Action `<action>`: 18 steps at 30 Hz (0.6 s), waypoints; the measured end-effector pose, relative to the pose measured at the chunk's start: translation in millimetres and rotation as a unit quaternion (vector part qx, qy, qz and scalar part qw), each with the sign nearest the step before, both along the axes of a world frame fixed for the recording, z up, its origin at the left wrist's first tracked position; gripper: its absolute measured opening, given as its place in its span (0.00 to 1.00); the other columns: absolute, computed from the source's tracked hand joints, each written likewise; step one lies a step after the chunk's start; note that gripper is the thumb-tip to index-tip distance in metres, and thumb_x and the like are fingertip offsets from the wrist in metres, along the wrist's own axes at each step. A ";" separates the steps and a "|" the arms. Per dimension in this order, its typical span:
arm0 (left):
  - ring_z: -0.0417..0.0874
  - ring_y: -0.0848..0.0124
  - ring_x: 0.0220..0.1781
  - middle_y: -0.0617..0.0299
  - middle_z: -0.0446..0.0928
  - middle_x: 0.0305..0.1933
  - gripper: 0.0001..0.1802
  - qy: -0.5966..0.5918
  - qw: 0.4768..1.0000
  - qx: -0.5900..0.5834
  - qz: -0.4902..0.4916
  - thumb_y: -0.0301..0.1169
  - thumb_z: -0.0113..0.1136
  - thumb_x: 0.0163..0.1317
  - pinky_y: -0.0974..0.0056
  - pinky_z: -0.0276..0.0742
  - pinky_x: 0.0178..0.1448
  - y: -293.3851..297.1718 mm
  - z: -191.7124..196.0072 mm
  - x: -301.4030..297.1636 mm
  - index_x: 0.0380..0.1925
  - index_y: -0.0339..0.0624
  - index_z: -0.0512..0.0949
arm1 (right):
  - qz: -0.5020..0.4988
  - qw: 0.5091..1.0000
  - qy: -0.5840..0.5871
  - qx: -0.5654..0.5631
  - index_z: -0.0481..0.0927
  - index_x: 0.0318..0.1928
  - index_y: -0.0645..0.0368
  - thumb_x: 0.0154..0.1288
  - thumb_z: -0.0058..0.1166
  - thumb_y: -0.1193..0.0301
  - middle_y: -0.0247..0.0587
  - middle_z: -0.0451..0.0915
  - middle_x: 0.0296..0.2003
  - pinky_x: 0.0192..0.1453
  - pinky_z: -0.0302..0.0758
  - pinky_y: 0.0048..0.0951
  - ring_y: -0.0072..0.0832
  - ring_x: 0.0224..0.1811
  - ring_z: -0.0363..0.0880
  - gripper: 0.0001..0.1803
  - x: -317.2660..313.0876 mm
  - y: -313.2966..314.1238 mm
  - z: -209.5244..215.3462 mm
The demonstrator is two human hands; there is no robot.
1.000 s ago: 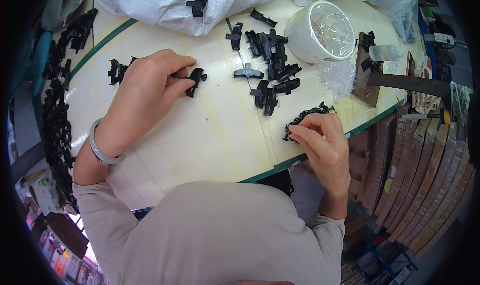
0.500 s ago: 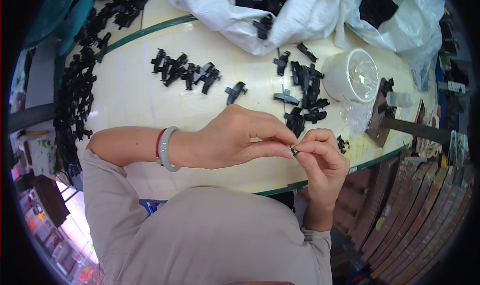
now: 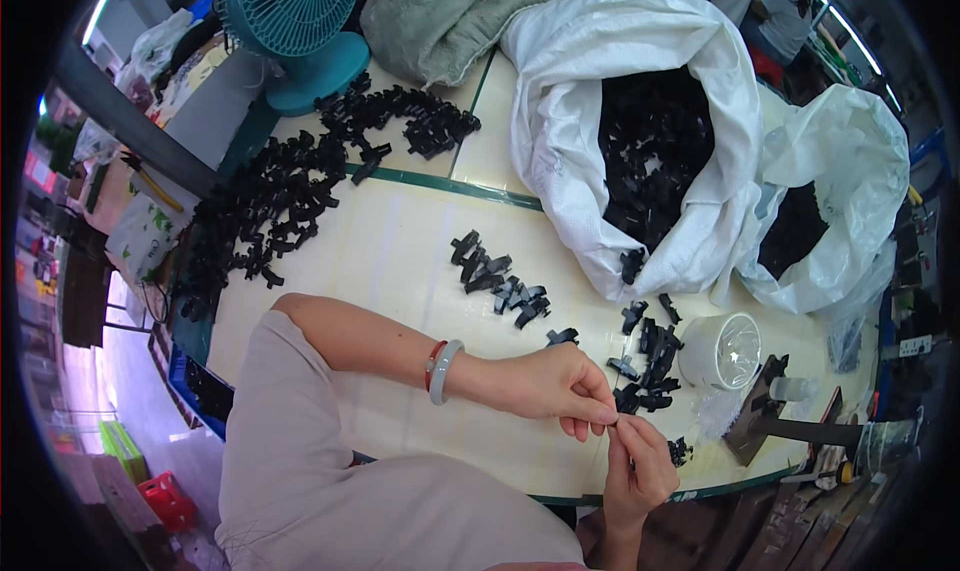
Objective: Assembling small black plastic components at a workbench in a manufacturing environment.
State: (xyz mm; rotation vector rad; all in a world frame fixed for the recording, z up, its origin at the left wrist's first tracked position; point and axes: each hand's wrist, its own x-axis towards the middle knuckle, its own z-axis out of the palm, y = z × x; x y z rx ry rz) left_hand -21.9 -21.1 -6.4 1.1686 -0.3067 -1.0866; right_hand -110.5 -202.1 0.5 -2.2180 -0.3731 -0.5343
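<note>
Pinching together near the front edge of the table (image 3: pixel 400 261): left hand (image 3: pixel 548 384) and right hand (image 3: pixel 640 463), fingertips meeting on something tiny (too small to make out, hidden between the pads). Gripping tight with thumb and forefinger on both sides, yet not showing what is being held. Wearing a pale bangle with a red band (image 3: pixel 441 370) on the left wrist.

Lying just beyond the hands, a loose cluster of black plastic parts (image 3: pixel 648 366), and further in, a short row of the same parts (image 3: pixel 497 279). Standing just right of the cluster, a white round tub (image 3: pixel 722 350). Crowding the far right corner, a large white sack (image 3: pixel 640 131) gaping open on more black parts, with a second white sack (image 3: pixel 835 206) beside it. Spilling along the left edge and far side, a big heap of black parts (image 3: pixel 300 191). Sitting at the far left corner, a teal fan (image 3: pixel 300 26), next to a crumpled grey cloth (image 3: pixel 450 16).

Showing cream-coloured, with a green seam across; bending away at the rim into a cluttered workshop.
</note>
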 end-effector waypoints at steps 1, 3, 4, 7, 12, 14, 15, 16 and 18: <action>0.82 0.78 0.32 0.60 0.81 0.32 0.14 -0.010 1.000 0.014 -0.015 0.36 0.58 0.64 0.74 0.79 0.36 -0.9 0.2 -0.7 0.38 0.33 0.79 | 0.003 1.000 0.002 -0.009 0.82 0.38 0.65 0.49 0.62 0.87 0.49 0.82 0.34 0.36 0.78 0.24 0.34 0.33 0.82 0.13 -1.0 -0.3 0.8; 0.82 0.78 0.32 0.61 0.81 0.31 0.14 -0.025 0.999 0.007 -0.028 0.36 0.58 0.65 0.75 0.79 0.36 0.1 -0.7 -2.2 0.38 0.34 0.79 | 0.002 1.000 -0.001 -0.010 0.82 0.37 0.65 0.49 0.63 0.87 0.49 0.82 0.34 0.36 0.78 0.24 0.34 0.33 0.82 0.13 -1.3 2.4 4.4; 0.82 0.78 0.32 0.61 0.81 0.31 0.14 -0.029 0.999 0.016 -0.027 0.36 0.58 0.65 0.75 0.79 0.36 1.0 0.3 -2.7 0.38 0.34 0.79 | 0.002 1.000 0.003 -0.011 0.81 0.37 0.66 0.49 0.63 0.87 0.49 0.82 0.33 0.36 0.78 0.24 0.34 0.33 0.83 0.12 -2.4 3.2 7.1; 0.82 0.78 0.31 0.62 0.81 0.32 0.15 -0.025 0.999 0.022 -0.035 0.37 0.57 0.65 0.74 0.79 0.37 4.2 1.8 -1.1 0.38 0.34 0.79 | 0.015 1.000 0.000 -0.007 0.82 0.37 0.68 0.48 0.63 0.87 0.49 0.82 0.34 0.36 0.80 0.26 0.35 0.32 0.83 0.13 -0.5 4.4 6.0; 0.81 0.78 0.30 0.62 0.80 0.30 0.14 -0.004 0.999 0.034 -0.018 0.36 0.56 0.66 0.74 0.78 0.35 6.6 2.5 0.8 0.37 0.33 0.79 | 0.029 0.999 -0.002 0.017 0.80 0.37 0.69 0.47 0.62 0.88 0.50 0.81 0.33 0.36 0.80 0.27 0.37 0.32 0.83 0.13 4.2 3.8 3.4; 0.82 0.73 0.31 0.60 0.81 0.31 0.13 -0.008 0.997 0.079 -0.017 0.35 0.57 0.65 0.71 0.78 0.35 4.7 13.8 7.0 0.37 0.34 0.80 | 0.028 0.998 0.012 0.047 0.80 0.36 0.69 0.46 0.62 0.88 0.50 0.81 0.33 0.35 0.79 0.27 0.37 0.32 0.83 0.13 6.3 -3.5 0.9; 0.82 0.73 0.31 0.60 0.81 0.31 0.13 -0.001 0.997 0.076 -0.030 0.35 0.57 0.65 0.71 0.78 0.35 7.0 14.9 11.6 0.37 0.34 0.80 | 0.008 0.998 0.024 0.049 0.80 0.36 0.69 0.45 0.63 0.88 0.49 0.81 0.33 0.35 0.79 0.26 0.36 0.31 0.83 0.14 6.6 -8.6 2.0; 0.82 0.72 0.30 0.59 0.80 0.32 0.11 -0.246 0.958 0.146 0.000 0.33 0.60 0.62 0.71 0.78 0.35 9.3 14.6 16.2 0.38 0.35 0.79 | -0.021 0.999 0.006 0.032 0.81 0.36 0.68 0.46 0.63 0.88 0.48 0.82 0.33 0.34 0.78 0.24 0.34 0.31 0.82 0.13 8.5 -16.6 3.5; 0.81 0.71 0.30 0.58 0.79 0.32 0.11 -0.474 0.858 0.194 0.023 0.31 0.62 0.60 0.70 0.77 0.35 4.7 12.1 28.0 0.39 0.35 0.79 | -0.060 0.998 -0.007 0.011 0.81 0.36 0.67 0.46 0.63 0.88 0.48 0.82 0.34 0.33 0.77 0.23 0.31 0.30 0.82 0.13 12.1 -34.8 5.8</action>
